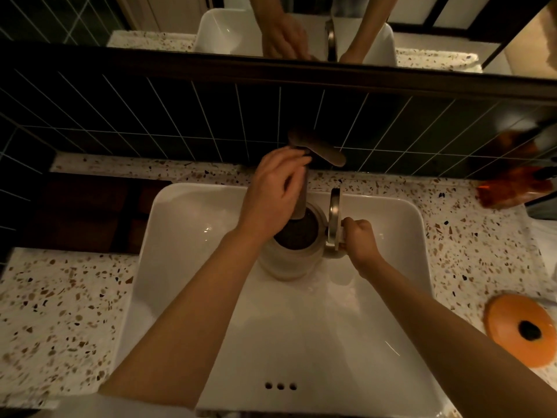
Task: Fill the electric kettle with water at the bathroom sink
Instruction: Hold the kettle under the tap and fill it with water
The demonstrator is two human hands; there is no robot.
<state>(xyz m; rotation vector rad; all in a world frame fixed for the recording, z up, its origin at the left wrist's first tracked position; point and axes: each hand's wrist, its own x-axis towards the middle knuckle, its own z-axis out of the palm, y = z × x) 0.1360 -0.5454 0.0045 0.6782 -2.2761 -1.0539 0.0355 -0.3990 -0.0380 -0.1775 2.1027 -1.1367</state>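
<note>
Right hand (360, 242) holds white, open-lidded kettle (289, 260)

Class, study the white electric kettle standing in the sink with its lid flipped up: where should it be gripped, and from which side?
Grip the kettle by its handle on the right, coming in from the right as the right hand does. The handle juts sideways, and this keeps the open mouth clear beneath the faucet.

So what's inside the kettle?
The kettle stands in the sink with its lid flipped open. Inside looks dark; the left hand covers part, so water level can't be told.
</note>
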